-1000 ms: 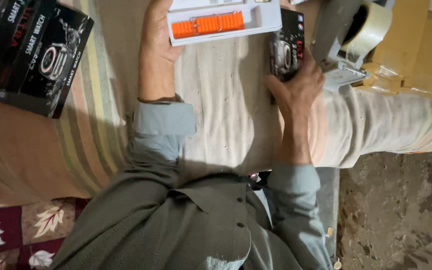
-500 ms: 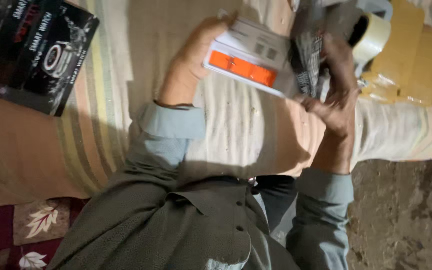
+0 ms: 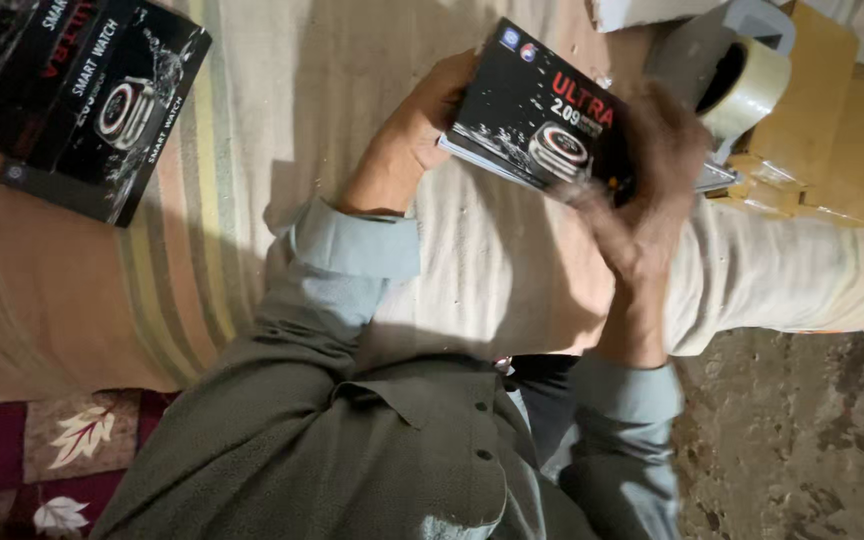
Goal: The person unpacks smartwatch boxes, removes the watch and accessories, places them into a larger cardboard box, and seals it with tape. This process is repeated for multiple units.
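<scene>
Holding black watch box [image 3: 542,115] above the striped bedding [image 3: 192,260]: left hand [image 3: 430,112] clamped on its far edge, right hand [image 3: 652,190] blurred, fingers wrapped on the near corner. Box should be kept level, grip firm; tape dispenser [image 3: 727,70] nearby.

The watch box [image 3: 542,115] sits between both hands above the bedsheet [image 3: 252,120], a tape dispenser [image 3: 742,75] just right, more boxes [image 3: 92,95] far left.

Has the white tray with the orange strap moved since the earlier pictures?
Cannot tell: it is out of sight now. Beside the fixed tape dispenser, both hands, left hand and right hand, hold the black box.
</scene>
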